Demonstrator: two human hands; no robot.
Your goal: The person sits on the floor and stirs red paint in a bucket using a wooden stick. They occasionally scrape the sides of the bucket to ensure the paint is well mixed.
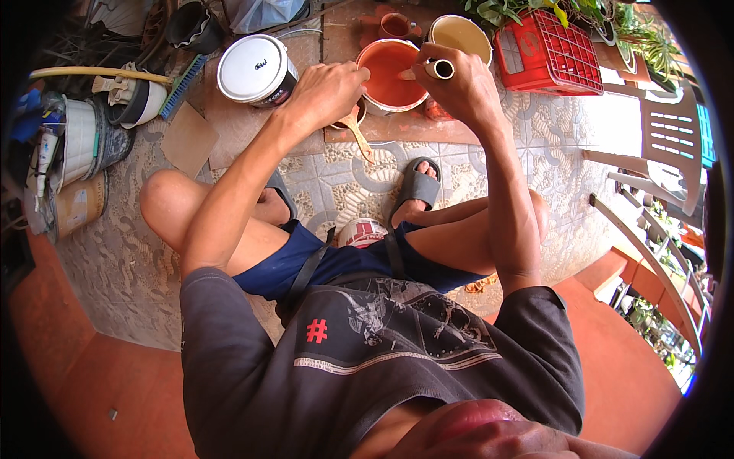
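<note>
A white bucket of red-orange paint stands on the cardboard in front of me. My left hand is closed at its left rim and appears to grip it. My right hand is wrapped round a tube-like handle with a dark hollow end, over the bucket's right side; its lower part is mostly hidden. Under my left hand, a paintbrush with a wooden handle leans on a small container, partly covered. Behind the right hand stands a bucket with cream-coloured contents.
A lidded white bucket is at left, near a blue-bristled broom and stacked pails. A red crate and plants are at right, beyond a plastic chair. Another labelled pail shows between my legs.
</note>
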